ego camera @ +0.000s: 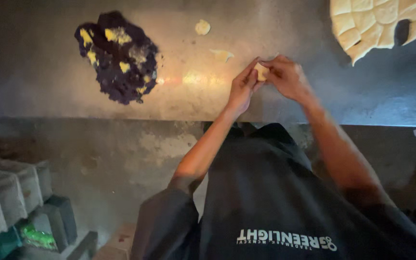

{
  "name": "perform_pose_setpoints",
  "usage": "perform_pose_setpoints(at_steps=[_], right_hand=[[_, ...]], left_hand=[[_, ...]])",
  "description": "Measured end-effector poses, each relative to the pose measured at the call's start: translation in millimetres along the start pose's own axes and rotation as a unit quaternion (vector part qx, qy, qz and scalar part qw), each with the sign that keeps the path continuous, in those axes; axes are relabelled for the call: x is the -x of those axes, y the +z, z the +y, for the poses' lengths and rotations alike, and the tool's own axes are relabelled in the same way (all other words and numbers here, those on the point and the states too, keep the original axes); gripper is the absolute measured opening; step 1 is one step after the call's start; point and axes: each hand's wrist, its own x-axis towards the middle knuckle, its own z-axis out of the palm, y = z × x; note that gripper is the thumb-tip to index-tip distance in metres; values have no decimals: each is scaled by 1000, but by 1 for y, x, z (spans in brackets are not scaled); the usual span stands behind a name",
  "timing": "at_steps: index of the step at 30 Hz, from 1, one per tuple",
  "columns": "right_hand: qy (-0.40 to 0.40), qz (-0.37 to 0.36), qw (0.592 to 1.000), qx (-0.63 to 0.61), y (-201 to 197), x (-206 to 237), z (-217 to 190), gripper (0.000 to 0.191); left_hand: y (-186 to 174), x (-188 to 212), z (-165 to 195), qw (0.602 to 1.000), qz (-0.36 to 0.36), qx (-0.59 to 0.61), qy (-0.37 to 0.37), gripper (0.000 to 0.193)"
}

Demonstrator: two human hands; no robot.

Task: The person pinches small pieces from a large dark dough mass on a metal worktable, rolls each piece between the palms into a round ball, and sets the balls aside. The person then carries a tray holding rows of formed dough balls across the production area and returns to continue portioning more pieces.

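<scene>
Dough piece (262,72), small and pale, pinched between both sets of fingertips, just above the metal worktop (49,72). Left hand (241,89) closed on its near-left side, right hand (287,77) closed on its right; equally near, both touching. Long axis too small to tell. Two dough scraps (202,27) beyond the left hand; dark purple filling mound (119,58) well off left; scored dough sheet (376,24) beyond the right hand.

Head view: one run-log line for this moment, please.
left hand: pinching small pale dough piece | right hand: pinching same piece | dark purple paste heap: left, apart | grey steel table
</scene>
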Motion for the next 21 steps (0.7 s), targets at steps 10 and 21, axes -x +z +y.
perform_pose_setpoints(at_steps=[10, 21], right_hand=[[-194, 94, 969, 120, -11, 35, 10, 17], [-182, 112, 959, 184, 3, 3, 19, 12]], left_hand=[[16, 10, -13, 994, -52, 68, -70, 52], [13, -10, -13, 821, 64, -534, 192, 29]])
